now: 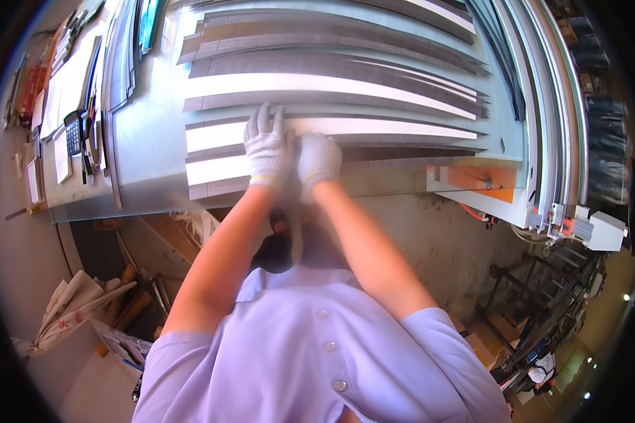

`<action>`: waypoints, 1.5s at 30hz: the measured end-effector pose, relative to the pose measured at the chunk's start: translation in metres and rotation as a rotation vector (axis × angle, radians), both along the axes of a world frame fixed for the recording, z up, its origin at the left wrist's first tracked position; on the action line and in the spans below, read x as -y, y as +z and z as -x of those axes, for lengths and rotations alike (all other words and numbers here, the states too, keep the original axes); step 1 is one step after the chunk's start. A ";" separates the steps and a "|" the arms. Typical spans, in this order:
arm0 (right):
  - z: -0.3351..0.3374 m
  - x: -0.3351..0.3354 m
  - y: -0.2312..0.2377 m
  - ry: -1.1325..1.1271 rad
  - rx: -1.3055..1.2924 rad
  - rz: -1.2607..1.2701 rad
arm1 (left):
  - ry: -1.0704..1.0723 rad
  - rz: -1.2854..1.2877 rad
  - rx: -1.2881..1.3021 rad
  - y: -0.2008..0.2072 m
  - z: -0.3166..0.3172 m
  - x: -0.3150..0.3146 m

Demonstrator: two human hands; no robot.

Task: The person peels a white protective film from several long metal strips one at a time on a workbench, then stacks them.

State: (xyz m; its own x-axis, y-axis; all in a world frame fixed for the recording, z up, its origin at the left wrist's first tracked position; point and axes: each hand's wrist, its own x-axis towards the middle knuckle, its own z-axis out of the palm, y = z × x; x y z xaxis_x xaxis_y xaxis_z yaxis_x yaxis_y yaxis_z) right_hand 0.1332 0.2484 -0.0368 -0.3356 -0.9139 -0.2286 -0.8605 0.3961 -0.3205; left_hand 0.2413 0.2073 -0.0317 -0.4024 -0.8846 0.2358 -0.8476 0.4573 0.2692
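Note:
Long, thin grey-and-white strips (402, 127) lie side by side across a pale table (155, 99). My left hand (265, 144), in a white knitted glove, rests flat on the nearer strips with its fingers stretched out. Close beside it is my gloved right hand (319, 158), its fingers curled in at the strips; the fingertips are blurred, and what they hold, if anything, is hidden. The nearest strip (219, 170) shows its white band left of my left hand.
At the table's left lie a calculator (73, 131), papers (63, 161) and dark strips (122, 60). Metal rails (554, 92) run along the right side, with a white machine housing (605, 231) at their near end. Fabric rolls (85, 299) stand below left.

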 end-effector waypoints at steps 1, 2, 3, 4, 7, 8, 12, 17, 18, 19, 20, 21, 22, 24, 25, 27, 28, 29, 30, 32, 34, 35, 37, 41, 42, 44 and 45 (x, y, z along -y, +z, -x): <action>0.000 -0.001 -0.004 0.011 -0.010 0.028 | 0.057 0.018 0.054 -0.012 0.004 0.004; 0.001 -0.009 -0.003 0.056 -0.012 0.025 | 0.092 -0.077 0.092 -0.013 0.007 0.003; 0.005 -0.008 -0.005 0.065 -0.026 0.041 | 0.091 -0.061 0.079 -0.014 0.010 0.009; 0.008 -0.006 -0.007 0.074 -0.040 0.057 | 0.091 -0.044 0.066 -0.015 0.015 0.017; 0.007 -0.009 0.004 0.081 -0.003 0.012 | 0.103 -0.018 0.084 -0.019 0.012 0.024; 0.008 -0.011 0.007 0.077 0.027 0.010 | 0.085 -0.002 0.092 -0.019 0.011 0.029; 0.010 -0.010 0.006 0.070 0.062 0.011 | 0.040 0.007 0.145 -0.017 0.008 0.041; 0.005 -0.005 -0.005 0.068 -0.020 -0.016 | 0.007 0.040 0.125 -0.025 0.025 0.028; 0.008 -0.007 0.001 0.043 0.042 0.017 | 0.020 0.020 0.112 -0.024 0.029 0.027; 0.008 -0.006 0.000 0.068 0.019 0.034 | 0.035 0.001 0.099 -0.021 0.029 0.029; 0.010 -0.008 -0.001 0.089 -0.009 0.045 | 0.050 0.021 0.045 -0.022 0.028 0.029; 0.011 -0.010 -0.003 0.111 -0.037 0.057 | 0.066 0.041 -0.008 -0.022 0.025 0.029; 0.012 -0.012 -0.004 0.126 -0.004 0.103 | 0.084 0.060 -0.061 -0.022 0.021 0.028; 0.014 -0.012 -0.002 0.101 0.078 0.063 | -0.007 0.061 -0.135 -0.020 -0.003 0.011; 0.016 -0.011 -0.001 0.085 0.120 0.044 | -0.055 0.063 -0.170 -0.018 -0.021 0.000; 0.014 -0.006 0.002 0.090 0.077 0.023 | -0.413 0.126 -0.067 -0.037 -0.068 -0.023; 0.014 -0.008 0.000 0.088 0.057 0.006 | -0.494 -0.003 -0.006 -0.024 -0.075 -0.031; 0.012 -0.008 0.002 0.089 0.045 0.015 | -0.455 -0.031 0.005 -0.020 -0.077 -0.033; 0.010 -0.009 0.004 0.090 0.033 0.025 | -0.418 -0.058 0.017 -0.018 -0.075 -0.037; 0.006 -0.013 0.005 0.107 -0.038 0.096 | -0.369 -0.066 0.049 -0.018 -0.070 -0.040; -0.004 -0.025 0.007 0.133 -0.134 0.187 | -0.360 -0.056 0.083 -0.019 -0.070 -0.043; -0.008 -0.033 0.008 0.146 -0.182 0.227 | -0.357 -0.055 0.099 -0.018 -0.069 -0.045; -0.016 -0.040 0.008 0.151 -0.201 0.375 | -0.348 -0.067 0.122 -0.015 -0.066 -0.045; -0.033 -0.058 0.006 0.247 -0.174 0.582 | -0.308 -0.094 0.157 -0.010 -0.061 -0.045; -0.037 -0.061 0.006 0.240 -0.144 0.593 | -0.298 -0.121 0.139 -0.007 -0.061 -0.044; -0.041 -0.065 0.007 0.248 -0.142 0.607 | -0.294 -0.148 0.129 -0.005 -0.064 -0.042; -0.043 -0.068 0.008 0.252 -0.142 0.614 | -0.299 -0.127 0.136 -0.007 -0.068 -0.041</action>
